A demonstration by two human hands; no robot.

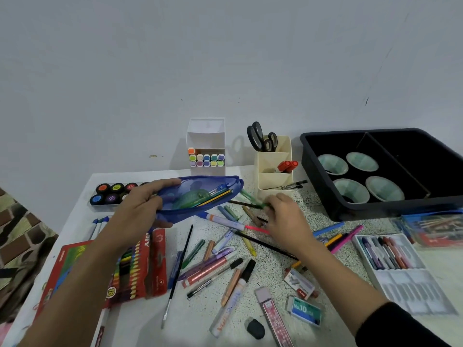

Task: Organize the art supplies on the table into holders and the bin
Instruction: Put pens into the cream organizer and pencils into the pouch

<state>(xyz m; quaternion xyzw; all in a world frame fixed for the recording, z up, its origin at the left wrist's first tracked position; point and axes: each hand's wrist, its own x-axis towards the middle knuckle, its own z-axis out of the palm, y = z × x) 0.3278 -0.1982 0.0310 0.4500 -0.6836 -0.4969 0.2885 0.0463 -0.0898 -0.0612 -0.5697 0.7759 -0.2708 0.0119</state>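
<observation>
Far left near the table [75, 196] edge, a red crayon box [140, 266] lies flat, its coloured tips showing through the window. Beyond it sits a tray of paint pots [110, 194], lids orange, yellow, red, blue and purple. The left hand [140, 209] is up off the table, thumb below and fingers along the far edge, clamped on a blue mesh pencil case [198, 196] that is held open and tilted; pencils and a green rounded item show through the mesh inside. Behind it, by the wall, a white box of markers [206, 156] stands with its flap raised, two rows of coloured caps facing us. In the middle, loose pens, markers, crayons and a long black paintbrush [179, 269] lie scattered across the speckled surface, with a black eraser [255, 328] and a staples box [306, 311] at the near edge. The right hand [288, 219] is down among the scatter, fingers curled and pinched on a blurred green pen [250, 197] just right of the case's mouth. Just beyond it, a cream holder [274, 169] carries scissors [261, 137] at the back and red markers in front. Far right, the black bin [380, 171] holds four pale green cups; a white tray of pens [390, 254] lies near right.
</observation>
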